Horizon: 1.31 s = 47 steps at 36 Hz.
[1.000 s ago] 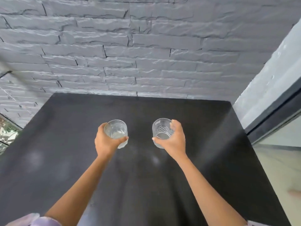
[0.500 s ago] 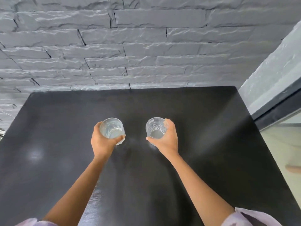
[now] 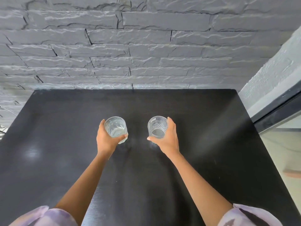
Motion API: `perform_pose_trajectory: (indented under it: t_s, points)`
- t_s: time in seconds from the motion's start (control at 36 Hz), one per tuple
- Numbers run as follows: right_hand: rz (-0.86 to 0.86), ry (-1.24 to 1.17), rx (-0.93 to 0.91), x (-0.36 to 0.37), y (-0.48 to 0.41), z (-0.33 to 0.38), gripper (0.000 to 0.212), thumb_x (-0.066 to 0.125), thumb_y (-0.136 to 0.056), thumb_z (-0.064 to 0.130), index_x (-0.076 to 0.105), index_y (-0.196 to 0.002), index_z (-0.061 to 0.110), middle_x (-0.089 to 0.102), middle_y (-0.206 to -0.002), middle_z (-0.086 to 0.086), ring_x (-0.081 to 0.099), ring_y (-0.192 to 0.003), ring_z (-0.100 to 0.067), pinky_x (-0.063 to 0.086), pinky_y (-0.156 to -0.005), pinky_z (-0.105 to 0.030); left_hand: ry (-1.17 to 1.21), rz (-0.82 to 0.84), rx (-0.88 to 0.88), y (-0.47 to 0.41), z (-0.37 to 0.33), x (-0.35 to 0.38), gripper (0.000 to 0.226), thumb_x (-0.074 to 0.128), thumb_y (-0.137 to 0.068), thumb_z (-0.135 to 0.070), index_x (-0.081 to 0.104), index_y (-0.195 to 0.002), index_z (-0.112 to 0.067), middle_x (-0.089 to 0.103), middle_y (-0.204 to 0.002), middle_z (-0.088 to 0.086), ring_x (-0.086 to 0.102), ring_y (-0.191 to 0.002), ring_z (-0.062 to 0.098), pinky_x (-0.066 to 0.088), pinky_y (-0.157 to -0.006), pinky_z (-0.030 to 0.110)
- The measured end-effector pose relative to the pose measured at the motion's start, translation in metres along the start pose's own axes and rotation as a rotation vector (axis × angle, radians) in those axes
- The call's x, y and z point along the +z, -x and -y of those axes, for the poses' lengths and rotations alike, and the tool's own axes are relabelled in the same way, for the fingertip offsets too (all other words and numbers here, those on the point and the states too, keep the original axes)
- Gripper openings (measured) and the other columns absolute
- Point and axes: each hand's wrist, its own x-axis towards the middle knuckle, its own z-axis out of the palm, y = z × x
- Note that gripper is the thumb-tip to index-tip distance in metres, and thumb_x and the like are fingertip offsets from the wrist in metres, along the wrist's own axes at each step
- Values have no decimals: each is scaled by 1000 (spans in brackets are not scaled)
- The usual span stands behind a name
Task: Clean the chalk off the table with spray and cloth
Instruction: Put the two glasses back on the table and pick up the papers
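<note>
A: Head view, the only one. Surroundings?

B: Black table (image 3: 203, 144), wood grain visible, its far edge against a grey stone-brick wall (image 3: 146, 54). A paler textured wall (image 3: 268, 82) with a dark frame stands to the right, with light floor (image 3: 286, 154) below it beside the table's right edge.

A: Hands?

B: Left hand (image 3: 105, 139) is wrapped around a clear tumbler (image 3: 116, 128), thumb across its near side. Right hand (image 3: 167, 137) is wrapped around a second tumbler (image 3: 157, 127) with a cut diamond pattern, thumb tip on its near side. The two glasses are near each other, apart, upright, around the table's middle. Nothing else stands on the top.

A: Chalk?

B: Faint pale smudges (image 3: 32, 152) on the left part of the table and a dim haze between and below the glasses. Chalk or glare: cannot tell.

A: Hidden or unclear items?

B: Whether the tumbler bases touch the table is not resolvable; the palms cover the near sides. Contents of the glasses unclear. Lilac sleeves (image 3: 48, 216) are cut off by the lower edge. A blurred pinkish object (image 3: 291, 172) lies on the floor at the right edge, unidentifiable.

A: Writing, labels?

B: None readable.
</note>
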Motion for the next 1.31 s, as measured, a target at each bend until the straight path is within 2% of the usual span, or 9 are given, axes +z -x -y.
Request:
perform_pose_trajectory:
  t_s: [0.11,0.22,0.39,0.56,0.92,1.08,1.17,1.25,1.31]
  points:
    - [-38,33,-98,-7,13,6,113,88,-58,36,19,-145,17,25,-148,2,32,-133,-17,37,-105,-38,-10,-3,85,14,-4,-10,123,90,-58,-25,10,-151,-16,21,-156,0,25,-141,19,25,-112,35]
    - [-102,91,-235,-11,29,15,102,86,-62,35,27,-142,13,24,-151,-6,21,-140,-23,27,-112,-44,18,-96,204,39,-5,-22,117,87,-63,-26,9,-150,-16,15,-158,-2,19,-144,16,22,-116,37]
    - [-169,106,-433,1,60,38,82,82,-70,33,40,-135,6,30,-147,-11,18,-140,-23,22,-113,-29,55,-198,277,81,1,-47,107,83,-69,-28,14,-150,-16,20,-157,-1,23,-143,17,27,-115,43]
    - [-166,73,-551,38,112,69,68,78,-75,25,47,-128,-2,34,-146,-18,21,-141,-33,29,-109,-53,82,-310,271,124,20,-94,97,79,-74,-27,17,-149,-20,23,-154,-7,25,-141,10,30,-114,40]
    - [173,-51,-678,189,300,98,51,69,-83,11,49,-127,-2,36,-144,-17,22,-141,-33,38,-104,-52,75,-552,5,244,178,-232,73,72,-82,-18,32,-142,-11,40,-144,5,40,-133,19,37,-107,47]
    - [361,-49,-787,277,408,76,43,64,-85,8,49,-124,-1,38,-144,-18,25,-141,-28,28,-113,-34,16,-553,-184,310,288,-281,53,68,-84,-15,44,-131,-14,50,-129,-1,49,-118,13,39,-104,31]
    - [483,65,-710,321,451,56,45,65,-86,14,51,-124,-4,43,-140,-20,36,-135,-31,35,-108,-38,-20,-531,-256,335,339,-289,34,62,-86,-5,52,-113,-22,57,-112,-6,52,-101,3,36,-89,7]
    - [657,251,-506,356,477,33,60,60,-90,30,38,-137,1,36,-145,-17,33,-136,-27,33,-109,-34,75,-472,-399,346,378,-288,29,54,-85,8,61,-94,-19,63,-91,-9,60,-87,9,43,-83,23]
    - [691,358,-398,381,486,13,67,56,-91,39,31,-142,3,31,-148,-14,29,-137,-25,32,-108,-31,149,-410,-515,348,405,-284,28,52,-86,10,64,-94,-14,66,-92,-5,60,-88,8,46,-86,30]
